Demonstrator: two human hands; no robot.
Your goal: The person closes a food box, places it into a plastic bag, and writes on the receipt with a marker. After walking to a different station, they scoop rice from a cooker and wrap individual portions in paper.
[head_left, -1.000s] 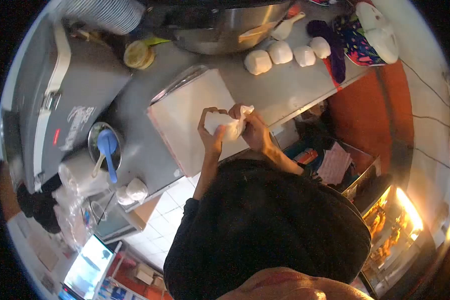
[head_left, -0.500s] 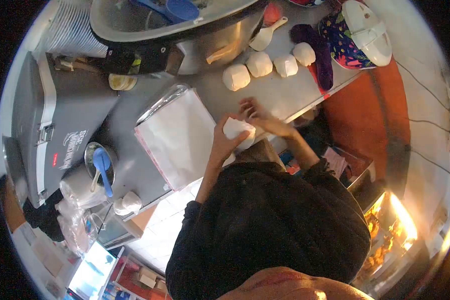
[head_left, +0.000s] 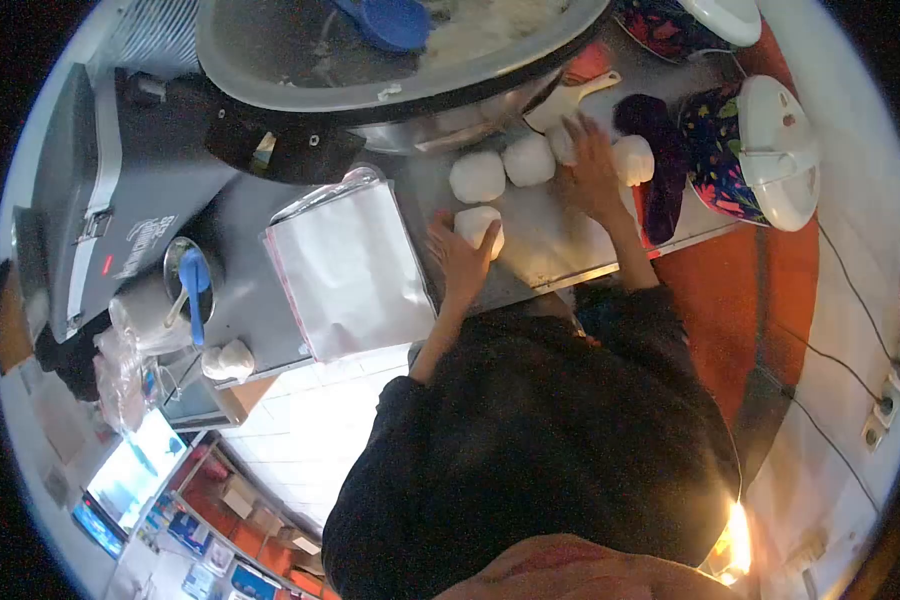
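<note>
My left hand [head_left: 457,258] is closed around a white wrapped parcel [head_left: 481,228], its thumb across the near side, over the metal counter near the front edge. Further right, my right hand [head_left: 595,172] reaches over a row of similar parcels, fingers stretched out. Its fingers partly cover one parcel [head_left: 561,146], which they seem to touch. Two more parcels, one rounded [head_left: 477,177] and one beside it [head_left: 528,160], sit to the left of that hand. Another parcel [head_left: 632,160] stands just to its right, beside a dark purple cloth [head_left: 656,180].
Behind the row stands a large metal pot [head_left: 450,135] with a blue ladle [head_left: 395,25] inside. White sheets [head_left: 355,275] lie left of my left hand. A white scoop [head_left: 570,100], a flowered container [head_left: 718,150] and a grey case [head_left: 155,200] surround the work area.
My left hand has moved forward with its parcel, away from my body and towards the row. My right hand has left that parcel and gone right, onto the row.
</note>
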